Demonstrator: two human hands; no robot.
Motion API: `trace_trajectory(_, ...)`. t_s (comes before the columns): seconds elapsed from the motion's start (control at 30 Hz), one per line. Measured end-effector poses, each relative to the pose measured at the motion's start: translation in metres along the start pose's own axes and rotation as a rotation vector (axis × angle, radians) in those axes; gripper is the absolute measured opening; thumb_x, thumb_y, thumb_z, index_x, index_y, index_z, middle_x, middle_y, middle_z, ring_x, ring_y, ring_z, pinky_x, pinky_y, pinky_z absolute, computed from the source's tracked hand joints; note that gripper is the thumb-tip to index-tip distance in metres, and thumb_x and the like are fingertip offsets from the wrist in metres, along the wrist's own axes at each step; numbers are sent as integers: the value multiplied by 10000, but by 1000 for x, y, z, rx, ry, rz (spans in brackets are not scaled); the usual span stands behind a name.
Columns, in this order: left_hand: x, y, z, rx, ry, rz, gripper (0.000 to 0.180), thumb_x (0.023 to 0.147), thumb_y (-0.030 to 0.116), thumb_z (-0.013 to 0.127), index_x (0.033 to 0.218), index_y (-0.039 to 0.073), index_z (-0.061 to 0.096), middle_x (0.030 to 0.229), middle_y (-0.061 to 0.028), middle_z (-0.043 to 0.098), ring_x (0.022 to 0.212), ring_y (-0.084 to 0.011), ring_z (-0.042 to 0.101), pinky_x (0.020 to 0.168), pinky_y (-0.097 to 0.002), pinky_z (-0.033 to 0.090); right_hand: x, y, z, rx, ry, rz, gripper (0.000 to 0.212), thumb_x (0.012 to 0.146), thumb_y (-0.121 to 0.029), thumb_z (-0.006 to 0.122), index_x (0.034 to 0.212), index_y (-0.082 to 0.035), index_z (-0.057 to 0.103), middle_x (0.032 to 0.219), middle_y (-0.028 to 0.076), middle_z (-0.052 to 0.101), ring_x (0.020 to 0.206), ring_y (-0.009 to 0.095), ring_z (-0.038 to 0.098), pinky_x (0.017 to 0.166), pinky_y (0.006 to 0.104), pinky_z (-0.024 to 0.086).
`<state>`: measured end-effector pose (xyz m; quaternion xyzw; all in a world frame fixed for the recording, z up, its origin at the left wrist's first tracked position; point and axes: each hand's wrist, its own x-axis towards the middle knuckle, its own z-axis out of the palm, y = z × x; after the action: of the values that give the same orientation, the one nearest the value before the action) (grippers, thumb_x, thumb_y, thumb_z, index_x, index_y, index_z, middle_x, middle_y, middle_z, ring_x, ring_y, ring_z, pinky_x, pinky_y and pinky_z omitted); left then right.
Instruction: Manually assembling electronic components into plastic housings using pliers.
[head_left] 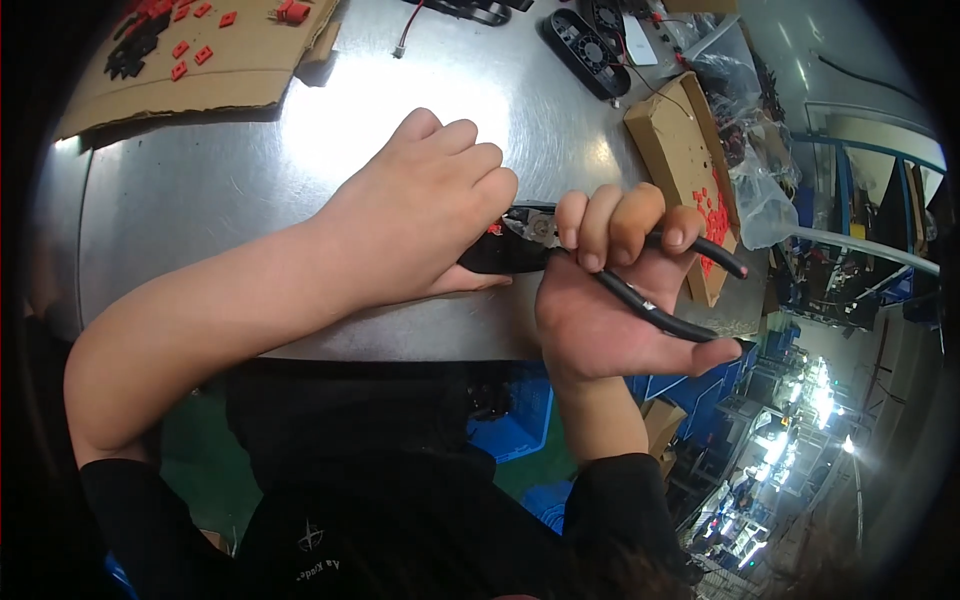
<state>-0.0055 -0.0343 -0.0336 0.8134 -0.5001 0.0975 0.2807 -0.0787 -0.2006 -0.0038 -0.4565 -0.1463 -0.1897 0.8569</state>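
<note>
My left hand [430,205] is closed around a black part [500,260], most of which its fingers hide. A small red bit [494,230] shows at the part's edge beside the fingers. My right hand [620,290] grips a pair of pliers [542,228] with black handles, its fingers curled over one handle and its thumb along the other. The handles stand spread apart. The pliers' jaws point left and meet the black part close to my left hand; whether they bite on the red bit, I cannot tell.
At the far left, a cardboard sheet [235,85] carries loose red and black pieces. To the right, a shallow cardboard box [660,140] holds small red parts. Black oval housings [585,58] and a thin cable [402,45] lie at the back. Below the metal table [200,190] stands a blue crate [515,430].
</note>
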Motion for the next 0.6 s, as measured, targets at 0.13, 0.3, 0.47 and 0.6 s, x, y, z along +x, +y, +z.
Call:
trace_trajectory(0.13, 1, 2, 1, 57, 7, 23, 558, 710, 556, 825, 870, 69, 604, 879, -56, 593, 959, -231, 568, 885, -372, 418, -1, 2, -5, 0, -43, -47, 825, 725, -967, 510, 977, -184, 444, 759, -6, 348, 653, 147, 340, 663, 334, 293)
trace_trajectory(0.3, -2, -1, 1, 15, 2, 45, 548, 713, 567, 819, 819, 71, 609, 843, -55, 604, 926, -235, 576, 878, -367, 420, -2, 5, -1, -12, -51, -79, 878, 706, -1018, 422, 948, -174, 419, 709, -18, 326, 592, 135, 292, 615, 330, 277)
trace_trajectory(0.47, -1, -2, 1, 8, -7, 49, 561, 717, 581, 810, 811, 63, 616, 826, -64, 615, 897, -238, 587, 871, -367, 422, -2, 7, 1, -31, -60, -103, 899, 692, -1029, 409, 945, -167, 420, 700, -19, 315, 588, 134, 286, 601, 328, 278)
trace_trajectory(0.6, -1, -4, 0, -22, -18, 63, 568, 721, 595, 800, 799, 61, 623, 812, -67, 623, 877, -241, 597, 858, -374, 430, -9, 9, 9, -120, -78, -168, 921, 678, -1037, 404, 951, -158, 423, 694, -16, 313, 591, 135, 305, 606, 332, 307)
